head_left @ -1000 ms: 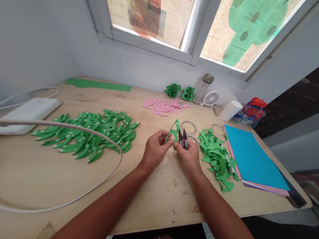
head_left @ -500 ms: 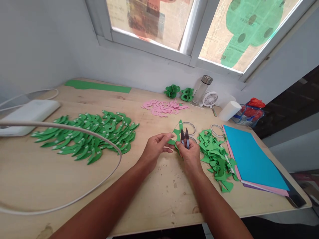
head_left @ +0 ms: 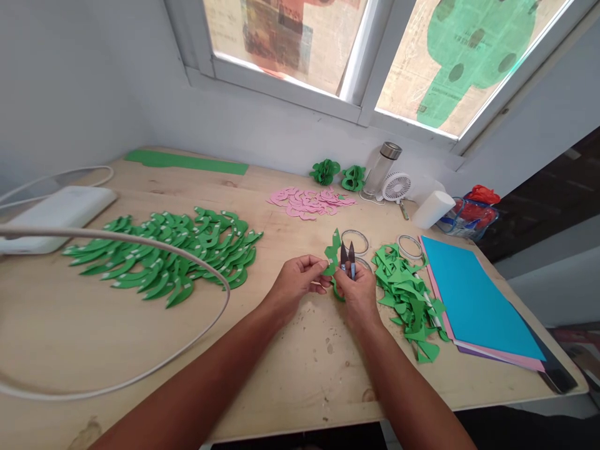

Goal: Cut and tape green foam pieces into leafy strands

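My left hand [head_left: 296, 279] pinches a curvy green paper piece [head_left: 332, 252] between thumb and fingers. My right hand [head_left: 360, 295] keeps a pair of thread snips [head_left: 347, 255] in its grip, dark blades apart and pointing away from me. Its thumb and fingertips also touch the lower part of the green paper. More green paper shows below, between the two hands. Just beyond the right hand lies a roll of tape [head_left: 355, 241], with another partly hidden behind the fingers. Green paper scraps [head_left: 405, 290] are heaped to the right of this hand.
Cut green pieces with pale tabs [head_left: 173, 253] spread on the left, crossed by a cable [head_left: 227, 284] near the camera. Pink cutouts [head_left: 309, 203], a glass bottle [head_left: 382, 167] and a small fan [head_left: 396, 186] stand at the back. Blue sheets [head_left: 478, 300] lie right.
The green paper between my hands has turned, so it appears narrower and more upright. My left hand has shifted slightly on it. The snips stay in my right hand.
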The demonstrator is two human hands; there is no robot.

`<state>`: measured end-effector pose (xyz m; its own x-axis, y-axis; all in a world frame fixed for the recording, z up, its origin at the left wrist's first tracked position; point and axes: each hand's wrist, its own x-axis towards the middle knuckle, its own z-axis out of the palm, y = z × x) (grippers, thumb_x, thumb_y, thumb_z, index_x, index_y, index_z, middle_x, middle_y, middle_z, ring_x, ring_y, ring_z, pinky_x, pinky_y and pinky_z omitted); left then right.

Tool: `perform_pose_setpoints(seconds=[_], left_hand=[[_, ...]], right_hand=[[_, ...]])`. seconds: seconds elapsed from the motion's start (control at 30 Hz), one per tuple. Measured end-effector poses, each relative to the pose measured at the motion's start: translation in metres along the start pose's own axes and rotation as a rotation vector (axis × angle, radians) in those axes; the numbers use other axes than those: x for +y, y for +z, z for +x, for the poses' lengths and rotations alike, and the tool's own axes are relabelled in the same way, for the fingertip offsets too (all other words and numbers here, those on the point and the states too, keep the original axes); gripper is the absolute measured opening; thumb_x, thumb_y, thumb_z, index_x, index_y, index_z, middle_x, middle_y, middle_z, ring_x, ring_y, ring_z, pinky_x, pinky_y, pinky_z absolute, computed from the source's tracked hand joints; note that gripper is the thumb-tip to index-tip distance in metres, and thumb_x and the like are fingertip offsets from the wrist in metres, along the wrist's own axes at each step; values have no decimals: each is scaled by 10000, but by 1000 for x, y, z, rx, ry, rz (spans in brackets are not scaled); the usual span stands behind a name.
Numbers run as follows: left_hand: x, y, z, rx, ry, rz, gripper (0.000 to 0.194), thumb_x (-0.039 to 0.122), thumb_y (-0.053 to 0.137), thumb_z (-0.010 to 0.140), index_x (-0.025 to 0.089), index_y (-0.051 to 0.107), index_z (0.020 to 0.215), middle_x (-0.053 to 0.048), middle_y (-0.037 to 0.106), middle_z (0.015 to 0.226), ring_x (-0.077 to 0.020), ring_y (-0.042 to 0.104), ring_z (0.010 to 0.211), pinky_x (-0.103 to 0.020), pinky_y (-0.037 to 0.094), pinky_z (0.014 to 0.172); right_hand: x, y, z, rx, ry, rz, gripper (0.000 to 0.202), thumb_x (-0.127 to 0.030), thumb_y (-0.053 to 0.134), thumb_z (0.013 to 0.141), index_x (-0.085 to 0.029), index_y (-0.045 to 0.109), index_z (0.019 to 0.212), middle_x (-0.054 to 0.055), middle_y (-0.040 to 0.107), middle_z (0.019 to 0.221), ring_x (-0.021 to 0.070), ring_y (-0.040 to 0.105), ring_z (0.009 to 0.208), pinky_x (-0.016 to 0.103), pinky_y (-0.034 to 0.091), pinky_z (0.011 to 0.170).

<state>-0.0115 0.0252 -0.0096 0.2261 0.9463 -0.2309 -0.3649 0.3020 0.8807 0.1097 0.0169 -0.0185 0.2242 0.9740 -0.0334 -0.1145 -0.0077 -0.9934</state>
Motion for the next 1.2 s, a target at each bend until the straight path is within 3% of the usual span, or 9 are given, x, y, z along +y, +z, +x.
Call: perform_pose_setpoints(seconds=[0.27,0.5,0.7,0.9,1.07,1.2], left_hand=[[-3,-1,2,35,26,54,259,367,716,666,137,603,702,-21,635,556,-112,569,488,-224,447,479],[-7,1,4,9,40,106,201,321,676,688,140,587,697,-7,625,514,-105,555,453,-214,430,460],[-6,0,3,60,111,185,189,317,664,702,141,595,697,-10,629,513,-111,558,460,-222,433,472],[0,1,0,23,54,148,267,396,640,721,131,640,754,-38,661,593,-141,610,537,-253,471,537],[5,0,-1,52,92,123,302,423,682,682,135,670,769,-56,677,755,-164,621,730,-258,481,632],[3,-3,2,24,117,94,255,380,711,654,139,661,720,-15,629,665,-121,552,644,-233,430,622]], right_hand=[[0,-2,1,8,34,131,317,-412,713,669,-178,505,621,-74,460,467,47,338,382,195,235,382],[-1,0,0,60,17,73,310,-391,740,643,-176,518,616,-94,411,424,42,300,365,193,216,362],[-3,0,0,71,13,64,291,-401,736,639,-158,583,689,-92,419,437,47,312,371,194,218,361],[-3,-1,1,107,6,52,322,-373,741,626,-184,487,570,-97,396,415,44,294,363,199,210,362],[1,-1,1,56,3,23,305,-400,733,632,-166,540,599,-90,405,420,47,296,374,198,210,373],[4,1,-2,-5,34,10,309,-413,736,622,-149,577,641,-82,430,448,46,303,399,191,215,389]])
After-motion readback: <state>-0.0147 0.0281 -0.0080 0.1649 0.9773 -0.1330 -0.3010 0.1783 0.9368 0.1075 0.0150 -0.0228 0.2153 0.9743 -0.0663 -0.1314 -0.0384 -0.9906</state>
